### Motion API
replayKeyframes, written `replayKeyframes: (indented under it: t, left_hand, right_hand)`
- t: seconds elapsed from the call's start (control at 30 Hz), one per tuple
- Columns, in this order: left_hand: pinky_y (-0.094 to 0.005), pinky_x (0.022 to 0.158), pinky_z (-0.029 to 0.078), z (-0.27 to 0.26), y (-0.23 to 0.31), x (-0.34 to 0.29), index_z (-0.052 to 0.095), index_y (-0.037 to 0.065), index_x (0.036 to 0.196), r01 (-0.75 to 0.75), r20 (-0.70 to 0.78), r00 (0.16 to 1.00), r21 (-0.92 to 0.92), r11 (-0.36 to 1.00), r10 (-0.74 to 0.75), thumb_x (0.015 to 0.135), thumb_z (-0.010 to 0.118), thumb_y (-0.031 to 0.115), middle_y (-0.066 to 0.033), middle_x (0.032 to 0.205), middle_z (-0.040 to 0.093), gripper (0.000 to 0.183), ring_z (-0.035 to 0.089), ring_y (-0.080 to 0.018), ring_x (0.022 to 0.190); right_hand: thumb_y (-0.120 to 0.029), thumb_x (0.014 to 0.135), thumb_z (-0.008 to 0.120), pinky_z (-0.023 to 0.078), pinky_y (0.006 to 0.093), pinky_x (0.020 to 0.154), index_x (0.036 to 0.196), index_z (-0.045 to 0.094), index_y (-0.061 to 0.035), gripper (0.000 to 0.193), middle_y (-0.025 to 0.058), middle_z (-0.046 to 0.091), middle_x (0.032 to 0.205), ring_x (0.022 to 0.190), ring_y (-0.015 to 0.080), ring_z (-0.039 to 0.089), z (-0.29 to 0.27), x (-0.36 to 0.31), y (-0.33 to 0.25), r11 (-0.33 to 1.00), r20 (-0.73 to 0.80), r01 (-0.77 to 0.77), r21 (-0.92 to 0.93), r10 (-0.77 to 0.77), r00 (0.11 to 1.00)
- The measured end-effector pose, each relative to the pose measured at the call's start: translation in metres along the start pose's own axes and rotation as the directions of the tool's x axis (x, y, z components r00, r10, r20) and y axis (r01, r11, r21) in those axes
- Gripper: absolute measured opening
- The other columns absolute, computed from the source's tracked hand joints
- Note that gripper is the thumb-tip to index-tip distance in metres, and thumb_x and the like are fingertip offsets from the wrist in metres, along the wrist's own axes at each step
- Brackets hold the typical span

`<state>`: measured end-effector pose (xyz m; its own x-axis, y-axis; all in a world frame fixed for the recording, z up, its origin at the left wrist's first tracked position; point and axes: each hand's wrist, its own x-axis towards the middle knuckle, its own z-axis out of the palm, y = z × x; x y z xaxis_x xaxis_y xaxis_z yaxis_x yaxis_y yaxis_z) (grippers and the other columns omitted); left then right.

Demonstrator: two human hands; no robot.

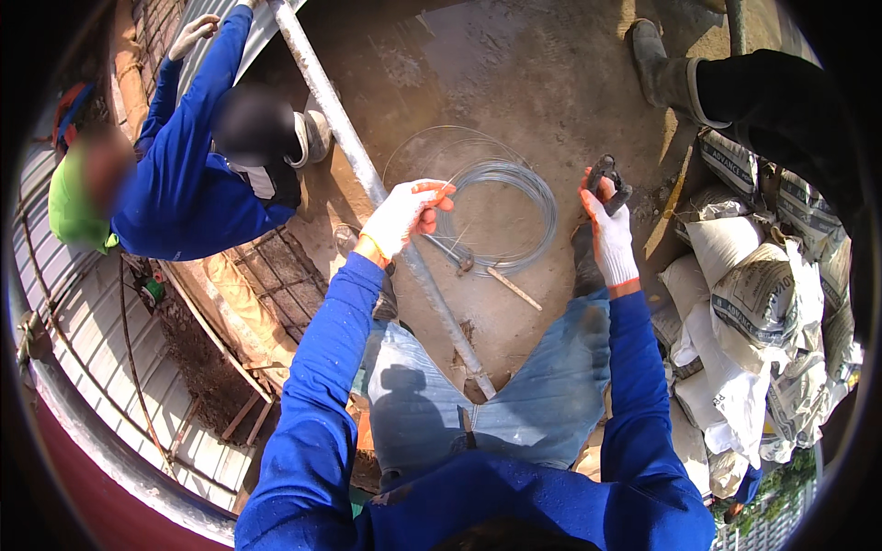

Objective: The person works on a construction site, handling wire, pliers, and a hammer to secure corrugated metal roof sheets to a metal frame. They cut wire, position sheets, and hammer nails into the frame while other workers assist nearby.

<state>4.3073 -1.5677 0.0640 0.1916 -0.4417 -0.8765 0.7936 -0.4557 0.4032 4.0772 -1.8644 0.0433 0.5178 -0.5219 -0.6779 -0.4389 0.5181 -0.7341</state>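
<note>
My left hand (404, 217), in a white and orange glove, is raised in front of me with its fingers pinched on a thin wire. Below its fingertips lies a coil of grey wire (548, 220) on the ground, with looser strands looping out to the left. To the right of the coil, my right hand (610, 237), gloved the same way, is closed round dark pliers (602, 171); their exact form is partly hidden by the fingers. On the coil's lower edge rests what looks like a hammer (466, 264), next to a short wooden stick (514, 288).
A long metal pole (322, 83) slants between my legs. Stacked cement bags (735, 253) stand at right, below a co-worker's booted leg (666, 78). On the left, a person in blue (188, 197) bends near another in green (78, 207), beside rebar mesh (285, 280) and corrugated sheets (119, 340).
</note>
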Motion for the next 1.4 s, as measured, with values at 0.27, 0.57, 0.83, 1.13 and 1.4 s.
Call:
replayKeyframes:
  t: [0.27,0.57,0.83,1.13,1.4]
  left_hand:
    - [-0.03,0.073,0.064,0.082,-0.059,0.007,0.066,0.002,0.127,0.105,0.114,0.992,-0.445,0.889,-0.06,0.109,0.058,0.018,-0.0125,0.118,0.075,0.025,0.076,-0.0212,0.092]
    - [-0.0314,0.071,0.055,0.155,-0.121,0.001,0.061,0.003,0.126,0.095,-0.267,0.945,-0.323,0.942,-0.187,0.111,0.05,0.014,-0.0112,0.109,0.076,0.022,0.072,-0.0193,0.083]
    - [-0.0322,0.075,0.057,0.188,-0.115,-0.003,0.07,0.0,0.113,-0.105,-0.428,0.898,0.017,0.994,0.102,0.104,0.057,0.01,-0.0092,0.1,0.076,0.019,0.073,-0.0179,0.078]
    - [-0.034,0.075,0.057,0.121,-0.085,-0.018,0.074,-0.002,0.106,-0.153,-0.261,0.94,0.251,0.956,0.219,0.098,0.062,0.011,-0.0138,0.099,0.078,0.019,0.074,-0.0208,0.079]
    - [-0.0339,0.069,0.053,0.109,-0.076,-0.041,0.075,-0.002,0.097,-0.186,-0.28,0.928,0.219,0.958,0.244,0.093,0.068,0.012,-0.0105,0.085,0.074,0.016,0.067,-0.0174,0.073]
  right_hand:
    - [0.001,0.091,0.077,0.036,0.0438,0.127,0.156,0.051,-0.0037,0.069,0.0156,0.049,0.162,0.152,0.028,0.046,0.093,-0.116,0.002,0.942,0.197,0.015,0.334,-0.085,0.977]
    - [-0.007,0.081,0.081,0.022,0.0457,0.132,0.17,0.026,-0.0101,0.104,0.0157,0.006,0.182,0.168,0.0302,0.0,0.044,-0.188,-0.008,0.979,0.595,-0.098,-0.177,0.186,0.782]
    - [0.002,0.089,0.073,0.055,0.0373,0.106,0.156,0.041,-0.0029,0.075,0.0122,0.048,0.157,0.131,0.0215,0.06,0.045,-0.189,0.01,0.927,0.125,-0.371,-0.048,0.374,0.919]
    - [-0.009,0.095,0.077,0.067,0.0395,0.091,0.153,0.047,0.0045,0.066,0.0133,0.066,0.139,0.103,0.0258,0.078,0.002,-0.157,-0.012,0.758,0.359,-0.643,0.111,0.573,0.737]
    - [-0.001,0.092,0.076,0.053,0.0275,0.102,0.163,0.037,0.002,0.081,0.014,0.074,0.132,0.122,0.0185,0.07,0.016,-0.156,-0.015,0.773,0.383,-0.611,-0.17,0.623,0.682]
